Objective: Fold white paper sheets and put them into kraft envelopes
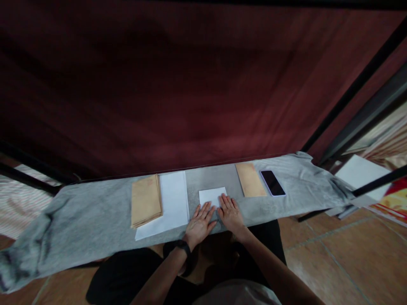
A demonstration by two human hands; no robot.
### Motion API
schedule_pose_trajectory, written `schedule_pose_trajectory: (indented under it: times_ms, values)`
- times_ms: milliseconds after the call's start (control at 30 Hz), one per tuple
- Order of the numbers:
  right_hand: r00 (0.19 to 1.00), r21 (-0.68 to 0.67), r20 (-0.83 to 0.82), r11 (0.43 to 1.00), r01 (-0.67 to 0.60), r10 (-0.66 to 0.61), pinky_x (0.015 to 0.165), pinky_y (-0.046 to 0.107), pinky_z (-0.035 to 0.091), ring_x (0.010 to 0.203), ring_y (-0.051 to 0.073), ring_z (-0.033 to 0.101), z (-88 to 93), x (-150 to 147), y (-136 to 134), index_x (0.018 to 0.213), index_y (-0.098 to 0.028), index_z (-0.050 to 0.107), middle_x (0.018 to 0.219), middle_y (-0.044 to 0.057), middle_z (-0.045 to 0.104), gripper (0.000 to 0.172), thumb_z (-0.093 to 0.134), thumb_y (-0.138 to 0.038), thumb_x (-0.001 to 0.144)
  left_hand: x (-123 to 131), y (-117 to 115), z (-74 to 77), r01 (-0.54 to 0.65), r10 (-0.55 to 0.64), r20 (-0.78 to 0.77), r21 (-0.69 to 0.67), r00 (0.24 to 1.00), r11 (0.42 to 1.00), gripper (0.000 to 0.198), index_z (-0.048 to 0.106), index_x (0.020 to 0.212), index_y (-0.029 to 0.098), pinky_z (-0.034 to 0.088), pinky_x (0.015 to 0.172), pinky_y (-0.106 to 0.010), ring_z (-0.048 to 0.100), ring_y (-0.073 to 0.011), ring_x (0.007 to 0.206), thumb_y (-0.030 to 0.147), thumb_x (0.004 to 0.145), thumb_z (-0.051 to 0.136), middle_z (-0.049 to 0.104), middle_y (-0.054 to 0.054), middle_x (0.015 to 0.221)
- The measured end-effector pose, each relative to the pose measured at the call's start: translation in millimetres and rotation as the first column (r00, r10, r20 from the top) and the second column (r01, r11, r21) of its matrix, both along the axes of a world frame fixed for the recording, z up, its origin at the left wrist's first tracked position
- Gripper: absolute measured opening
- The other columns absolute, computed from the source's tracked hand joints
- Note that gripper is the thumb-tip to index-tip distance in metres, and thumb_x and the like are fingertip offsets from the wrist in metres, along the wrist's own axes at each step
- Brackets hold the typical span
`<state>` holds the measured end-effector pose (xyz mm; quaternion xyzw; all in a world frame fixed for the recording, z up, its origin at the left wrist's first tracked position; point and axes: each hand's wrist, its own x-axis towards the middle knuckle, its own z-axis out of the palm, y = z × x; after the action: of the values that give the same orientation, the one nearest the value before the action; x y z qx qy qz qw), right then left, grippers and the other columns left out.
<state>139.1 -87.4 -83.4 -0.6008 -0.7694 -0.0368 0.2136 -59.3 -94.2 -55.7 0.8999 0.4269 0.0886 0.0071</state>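
A small folded white paper (212, 195) lies in the middle of a grey cloth (95, 220) spread over a narrow table. My left hand (199, 223) lies flat on the near part of that paper, fingers stretched out. Beside it, my right hand (230, 212) also presses flat on the paper's near right corner, fingers spread. Both hands hold nothing. A black band sits on my left wrist.
Left of my hands lie a white sheet (171, 203) and a stack of brown envelopes (146, 200). To the right lie one brown envelope (250, 179) and a black phone (272, 183). A dark red curtain (190, 93) hangs behind the table.
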Motion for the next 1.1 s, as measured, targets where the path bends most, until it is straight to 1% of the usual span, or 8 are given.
schedule_pose_trajectory:
  times_ms: [133, 233, 300, 533, 667, 800, 933, 1100]
  values:
    - [0.999, 0.048, -0.014, 0.998, -0.036, 0.037, 0.118, 0.050, 0.030, 0.142, 0.026, 0.042, 4.1, -9, -5, 0.150, -0.013, 0.041, 0.151, 0.014, 0.047, 0.050, 0.039, -0.029, 0.103, 0, 2, -3.4, 0.001, -0.001, -0.001, -0.009, 1.000, 1.000, 0.061, 0.037, 0.152, 0.015, 0.022, 0.123, -0.049, 0.026, -0.0240, 0.150, 0.049, 0.101, 0.037, 0.036, -0.012, 0.159]
    - [0.989, 0.055, -0.003, 0.988, -0.146, 0.146, 0.119, 0.045, 0.029, 0.142, 0.023, 0.042, 2.7, -19, -16, 0.151, -0.016, 0.040, 0.153, 0.010, 0.046, 0.050, 0.037, -0.033, 0.104, 3, -1, -6.2, -0.021, 0.021, 0.012, -0.015, 1.000, 1.000, 0.059, 0.036, 0.152, 0.011, 0.023, 0.123, -0.047, 0.027, -0.0233, 0.150, 0.038, 0.100, 0.038, 0.037, -0.014, 0.158]
    - [0.988, 0.051, 0.000, 0.986, -0.157, 0.157, 0.119, 0.043, 0.030, 0.142, 0.022, 0.042, -0.5, -21, -23, 0.151, -0.016, 0.040, 0.153, 0.010, 0.046, 0.051, 0.038, -0.036, 0.104, 6, -5, -8.6, -0.065, 0.065, 0.038, -0.010, 0.997, 0.998, 0.058, 0.035, 0.152, 0.009, 0.025, 0.123, -0.046, 0.027, -0.0233, 0.150, 0.031, 0.098, 0.038, 0.036, -0.015, 0.158]
    - [0.997, 0.038, 0.024, 0.997, -0.070, 0.070, 0.117, 0.045, 0.032, 0.141, 0.026, 0.044, -7.2, 18, -33, 0.153, -0.010, 0.035, 0.152, 0.015, 0.046, 0.058, 0.039, -0.040, 0.104, 14, -27, -18.7, -0.280, 0.275, 0.170, 0.007, 0.946, 0.960, 0.062, 0.037, 0.150, 0.005, 0.032, 0.120, -0.048, 0.033, -0.0289, 0.147, 0.038, 0.098, 0.042, 0.039, -0.021, 0.155]
    - [0.997, 0.036, 0.039, 0.998, -0.061, 0.059, 0.117, 0.046, 0.033, 0.140, 0.027, 0.044, -7.9, 32, -34, 0.154, -0.010, 0.033, 0.153, 0.015, 0.045, 0.057, 0.038, -0.038, 0.104, 21, -34, -21.4, -0.386, 0.378, 0.199, 0.004, 0.904, 0.922, 0.060, 0.039, 0.148, 0.002, 0.032, 0.119, -0.053, 0.032, -0.0321, 0.147, 0.035, 0.098, 0.039, 0.039, -0.024, 0.154]
    - [0.998, 0.024, 0.033, 0.998, -0.053, 0.053, 0.117, 0.046, 0.032, 0.141, 0.028, 0.044, -7.6, 31, -34, 0.153, -0.009, 0.036, 0.153, 0.016, 0.044, 0.057, 0.038, -0.038, 0.104, 39, -20, -14.2, -0.417, 0.406, 0.212, 0.009, 0.889, 0.909, 0.054, 0.041, 0.146, 0.003, 0.028, 0.121, -0.052, 0.029, -0.0302, 0.149, 0.027, 0.098, 0.037, 0.042, -0.022, 0.153]
    - [0.998, 0.013, 0.003, 0.998, -0.055, 0.055, 0.117, 0.048, 0.032, 0.141, 0.028, 0.044, -8.4, 31, -35, 0.152, -0.011, 0.038, 0.152, 0.016, 0.046, 0.054, 0.037, -0.035, 0.104, 59, 10, -5.8, -0.338, 0.337, 0.192, -0.027, 0.922, 0.941, 0.055, 0.037, 0.150, 0.006, 0.027, 0.122, -0.047, 0.026, -0.0258, 0.150, 0.026, 0.099, 0.035, 0.037, -0.017, 0.158]
    - [0.996, 0.005, -0.085, 1.000, -0.027, 0.027, 0.117, 0.050, 0.033, 0.142, 0.028, 0.043, -5.8, 25, -27, 0.147, -0.011, 0.046, 0.149, 0.015, 0.050, 0.050, 0.035, -0.035, 0.105, 65, 30, -10.9, -0.315, 0.321, 0.123, -0.068, 0.939, 0.947, 0.056, 0.034, 0.152, 0.007, 0.022, 0.123, -0.049, 0.022, -0.0257, 0.151, 0.027, 0.099, 0.033, 0.034, -0.017, 0.160]
